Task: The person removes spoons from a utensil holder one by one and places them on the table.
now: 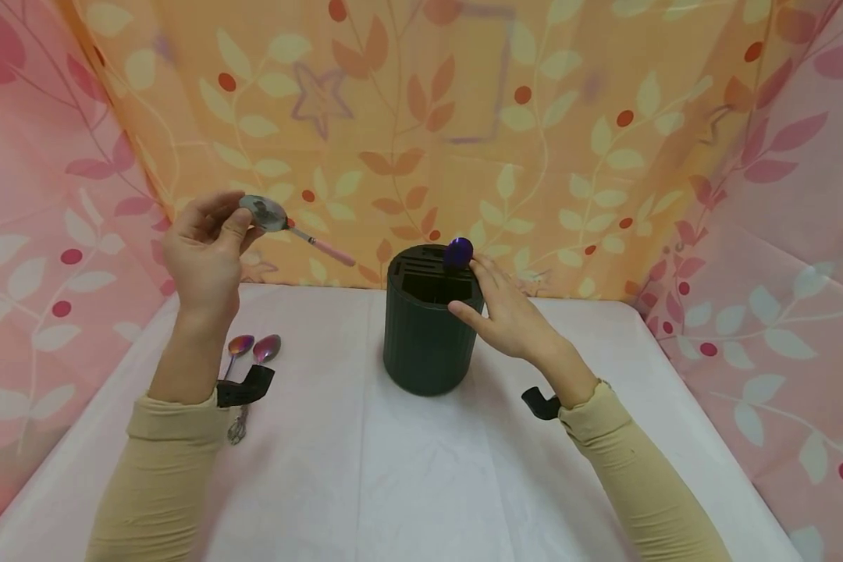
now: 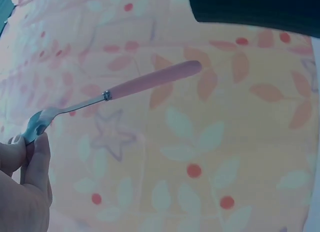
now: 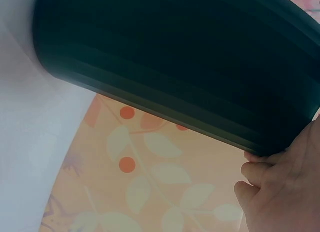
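Note:
My left hand (image 1: 204, 254) pinches a spoon (image 1: 265, 214) by its metal bowl, raised above the table at the left. The spoon's pink handle (image 2: 155, 81) points away from the fingers, toward the holder's side. A dark green utensil holder (image 1: 427, 351) with a slotted top stands upright on the table. From its slots rises a shiny purple-blue spoon bowl (image 1: 458, 254); the rest of that spoon is hidden inside. Against the holder's upper right side rests my right hand (image 1: 514, 316), fingers extended and thumb spread near the rim. In the right wrist view, its fingertips touch the holder's wall (image 3: 175, 57).
On the white-covered table (image 1: 309, 484), two spoons with iridescent bowls, one orange-purple (image 1: 241, 345) and one pink (image 1: 267, 348), lie partly behind the left wrist. A small whisk (image 1: 236, 431) is just below them. Patterned cloth (image 1: 407, 117) encloses the back and sides.

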A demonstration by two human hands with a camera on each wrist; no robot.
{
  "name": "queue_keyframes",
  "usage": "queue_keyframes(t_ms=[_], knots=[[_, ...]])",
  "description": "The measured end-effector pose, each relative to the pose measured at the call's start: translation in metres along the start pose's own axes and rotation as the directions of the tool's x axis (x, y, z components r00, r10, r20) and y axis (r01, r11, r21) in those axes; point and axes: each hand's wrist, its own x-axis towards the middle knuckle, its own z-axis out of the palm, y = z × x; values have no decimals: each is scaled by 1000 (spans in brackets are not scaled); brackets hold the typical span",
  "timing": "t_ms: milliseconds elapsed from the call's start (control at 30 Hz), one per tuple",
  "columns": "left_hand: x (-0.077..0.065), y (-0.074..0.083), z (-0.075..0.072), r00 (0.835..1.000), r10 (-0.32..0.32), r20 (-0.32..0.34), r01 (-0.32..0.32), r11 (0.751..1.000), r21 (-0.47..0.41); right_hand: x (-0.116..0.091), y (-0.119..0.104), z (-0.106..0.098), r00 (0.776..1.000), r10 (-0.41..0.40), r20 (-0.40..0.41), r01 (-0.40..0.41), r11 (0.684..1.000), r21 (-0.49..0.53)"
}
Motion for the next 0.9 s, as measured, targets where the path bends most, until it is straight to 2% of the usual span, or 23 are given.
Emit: queue_keyframes(t_ms=[133, 233, 300, 367, 400, 467, 533, 600, 633, 733, 833, 900], knots=[[3, -5, -19, 997, -49, 59, 46, 998, 49, 0, 0, 0, 1000, 6, 0, -6, 1000, 1], [7, -7, -33, 986, -121, 111, 103, 982, 158, 0, 1, 0, 1000, 8, -2, -8, 1000, 2], [9, -8, -43, 969, -195, 152, 147, 950, 276, 0, 1, 0, 1000, 10, -2, -10, 1000, 4], [11, -8, -52, 940, -283, 190, 183, 889, 420, 0, 1, 1, 1000, 7, -3, -7, 1000, 3], [12, -9, -57, 919, -336, 208, 202, 851, 484, 0, 1, 1, 1000, 5, -3, -5, 1000, 4], [15, -10, -64, 863, -444, 240, 232, 772, 592, 0, 1, 1, 1000, 4, -6, -4, 1000, 4], [17, -12, -69, 796, -547, 259, 259, 695, 671, 0, 2, 1, 1000, 6, -8, -6, 1000, 3], [19, -17, -72, 726, -629, 278, 271, 634, 724, 0, 2, 1, 1000, 6, -9, -6, 1000, 4], [20, -20, -73, 695, -656, 295, 265, 614, 743, -1, 2, 1, 1000, 9, -9, -9, 1000, 5], [20, -31, -75, 632, -699, 335, 223, 577, 786, -1, 2, 2, 1000, 10, -14, -10, 1000, 8], [20, -42, -76, 591, -724, 357, 200, 560, 804, 0, 2, 2, 1000, 5, -21, -4, 1000, 12], [19, -49, -76, 560, -750, 351, 217, 542, 812, 0, 2, 3, 1000, -1, -23, 1, 1000, 13]])
